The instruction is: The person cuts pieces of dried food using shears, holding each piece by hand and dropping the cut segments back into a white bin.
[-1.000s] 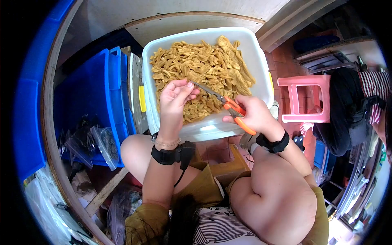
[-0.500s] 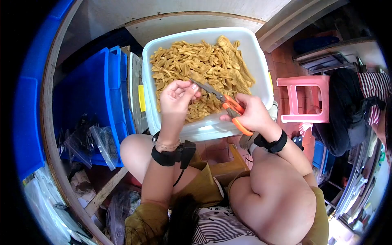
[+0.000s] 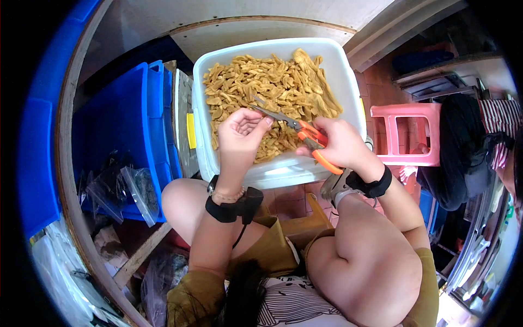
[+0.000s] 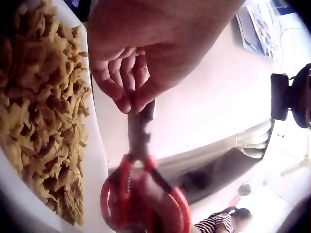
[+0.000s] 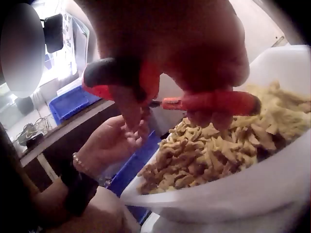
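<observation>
One folded leg [image 3: 376, 261] fills the foreground between 4 and 5 o'clock in the head camera's view. Just beyond it, the right hand [image 3: 342, 144] wraps its grip around the handles of orange scissors [image 3: 296, 125], which reach toward 10 o'clock with the blades slightly parted. Near the centre, the left hand [image 3: 239, 132] pinches one blade close to its tip between thumb and forefinger; whether a scrap sits in that grip, too, cannot be told. The step in hand appears to be tending to the blade rather than making a cut, and the next move would call for those fingertips to come clear before the handles close. Beneath both hands, at 12 o'clock, a white plastic tub [image 3: 354, 114] holds a heap of tan pieces [image 3: 245, 82], with longer, uncut-looking lengths [image 3: 316, 76] lying along its 2 o'clock side. Farther out, a blue bin [image 3: 114, 120] stands between 9 and 10 o'clock and a pink stool [image 3: 434, 133] between 2 and 3, where a second person [image 3: 463, 141] in striped and dark clothing shows past it.
</observation>
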Tool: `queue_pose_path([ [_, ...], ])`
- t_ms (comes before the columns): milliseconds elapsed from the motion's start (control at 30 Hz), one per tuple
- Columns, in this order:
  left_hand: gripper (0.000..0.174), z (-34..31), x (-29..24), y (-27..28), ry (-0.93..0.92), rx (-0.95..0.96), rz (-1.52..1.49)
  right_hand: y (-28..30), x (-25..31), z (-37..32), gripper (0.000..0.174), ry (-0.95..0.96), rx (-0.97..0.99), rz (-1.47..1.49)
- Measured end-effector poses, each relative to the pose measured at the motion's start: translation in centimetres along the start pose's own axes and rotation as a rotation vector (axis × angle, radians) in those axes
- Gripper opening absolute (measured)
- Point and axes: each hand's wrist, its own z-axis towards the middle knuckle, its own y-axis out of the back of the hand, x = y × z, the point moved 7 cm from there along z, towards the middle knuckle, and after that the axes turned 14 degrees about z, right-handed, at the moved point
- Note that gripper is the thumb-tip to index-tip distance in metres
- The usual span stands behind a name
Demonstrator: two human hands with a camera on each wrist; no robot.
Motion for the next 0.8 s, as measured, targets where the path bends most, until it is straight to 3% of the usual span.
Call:
queue_pose_path([
  [200,0.010,0.3,0.0,0.5,-0.049,-0.023,0.037,-1.2,-0.6,0.2,0.047,-0.011,-0.024,0.099],
  [267,0.010,0.3,0.0,0.5,-0.049,-0.044,0.018,-0.9,-0.5,0.2,0.059,-0.018,-0.079,0.116],
  [400,0.012,0.4,0.2,0.3,-0.022,-0.047,0.002,-1.0,-1.1,-0.2,0.057,-0.031,-0.105,0.107],
  [500,0.011,0.3,0.4,0.3,0.008,-0.038,0.004,-1.4,-1.4,-0.5,0.046,-0.086,-0.065,0.122],
  [600,0.009,0.2,0.4,0.2,0.040,-0.025,-0.027,-1.9,-1.3,-0.7,0.049,-0.132,0.018,0.153],
  [667,0.009,0.2,0.3,0.0,0.039,-0.010,-0.086,-2.3,-0.8,-0.8,0.059,-0.121,0.123,0.119],
  [800,0.010,0.1,0.6,0.0,0.064,0.016,-0.156,-2.4,-1.2,-0.8,0.060,-0.102,0.140,0.119],
])
